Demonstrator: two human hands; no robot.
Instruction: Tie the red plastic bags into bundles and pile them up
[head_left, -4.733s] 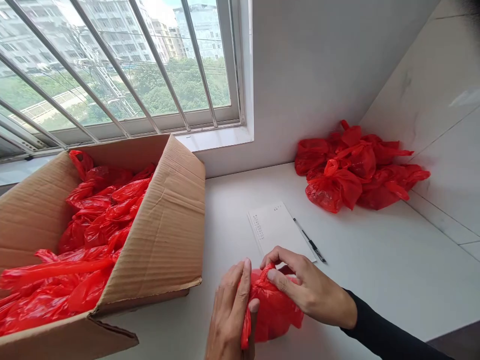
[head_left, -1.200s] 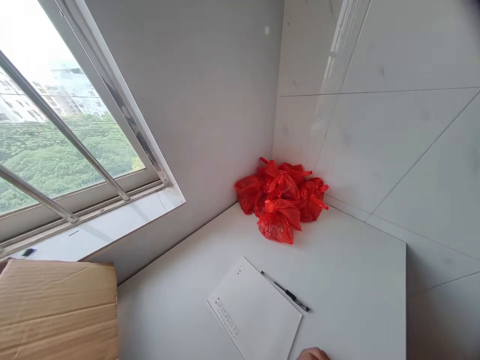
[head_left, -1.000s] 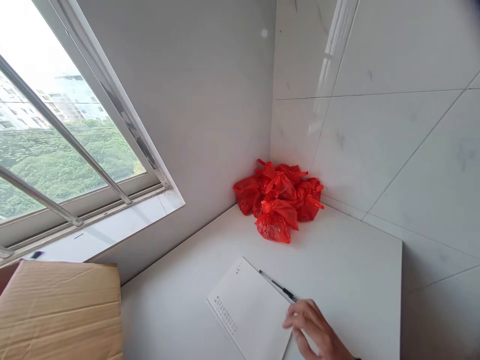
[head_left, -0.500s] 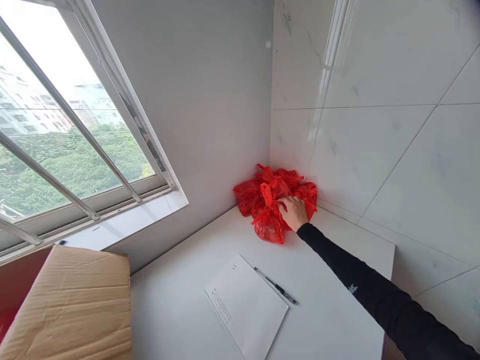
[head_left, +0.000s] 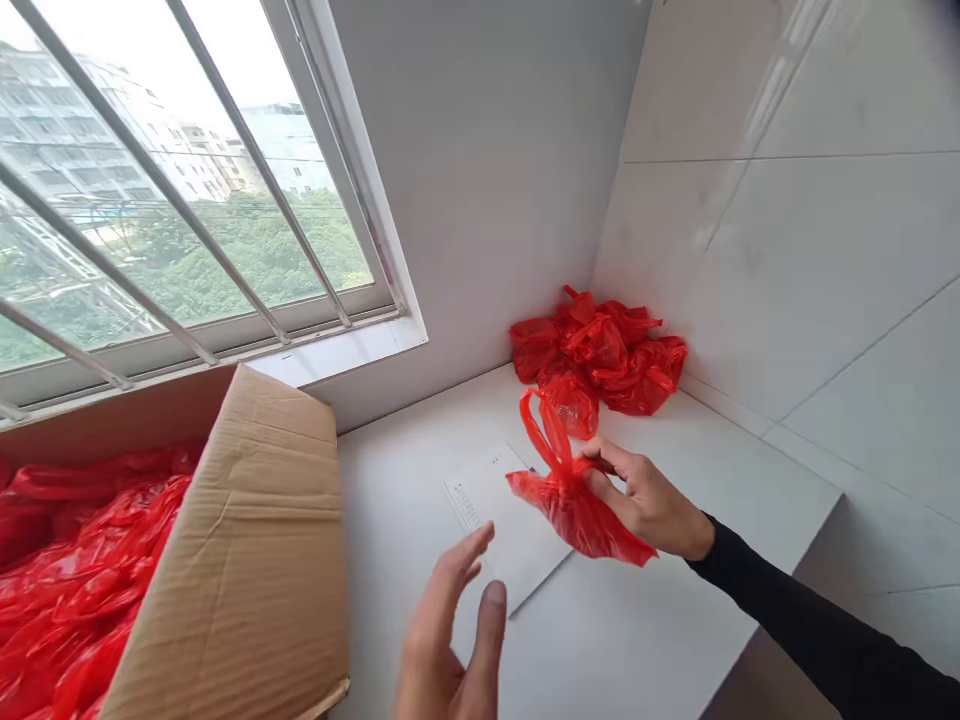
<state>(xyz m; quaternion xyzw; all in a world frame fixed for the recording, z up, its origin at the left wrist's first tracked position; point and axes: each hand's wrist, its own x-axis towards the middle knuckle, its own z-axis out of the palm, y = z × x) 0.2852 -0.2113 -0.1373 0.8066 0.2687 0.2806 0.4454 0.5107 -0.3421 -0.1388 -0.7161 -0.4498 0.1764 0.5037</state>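
Note:
My right hand pinches a small tied red plastic bag near its knot and holds it over the white table. The bag's looped handle sticks up, and what is inside cannot be made out. My left hand is in front, fingers and thumb spread, holding nothing, a little left of the bag. Beneath the bag lies a white sheet of paper with printed lines, partly covered by it. Against the corner sits a pile of similar red plastic bags.
At the left stands an open cardboard box holding many red plastic bags. A barred window is above it. The white table meets a grey wall and a tiled wall; its right edge is visible.
My right hand has lifted one red bag from the pile and brought it nearer. My left hand has come into view. The view has turned left, showing more of the box.

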